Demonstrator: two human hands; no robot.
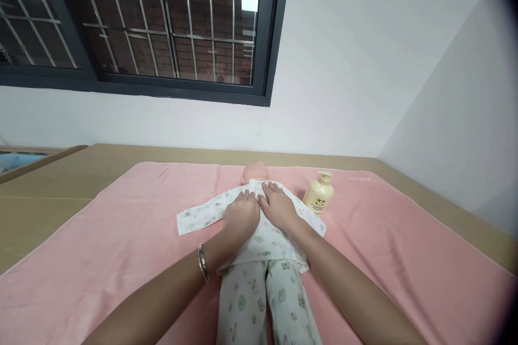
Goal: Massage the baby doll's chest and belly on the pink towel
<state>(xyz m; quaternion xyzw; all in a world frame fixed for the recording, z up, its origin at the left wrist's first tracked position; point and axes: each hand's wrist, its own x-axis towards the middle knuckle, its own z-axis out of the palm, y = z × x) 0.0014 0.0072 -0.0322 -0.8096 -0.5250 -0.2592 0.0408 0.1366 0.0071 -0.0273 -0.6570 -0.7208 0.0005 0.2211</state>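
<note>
We had both hands on the white printed top (265, 240) spread over the doll (256, 172), which lay on a pink sheet (101, 259), its head farthest from us. Our left hand (243, 213), a silver bracelet (203, 263) at its wrist, bent its fingers over the doll's upper body; our right hand (279, 206) rested just beside it, fingers loosely curved near the doll's neckline. Our knuckles hid the fingertips, so we could not tell whether either pinched the cloth. Printed trousers (243, 302) ran from the doll's waist toward us, and a yellow pump bottle (319, 194) stood right of the doll.
</note>
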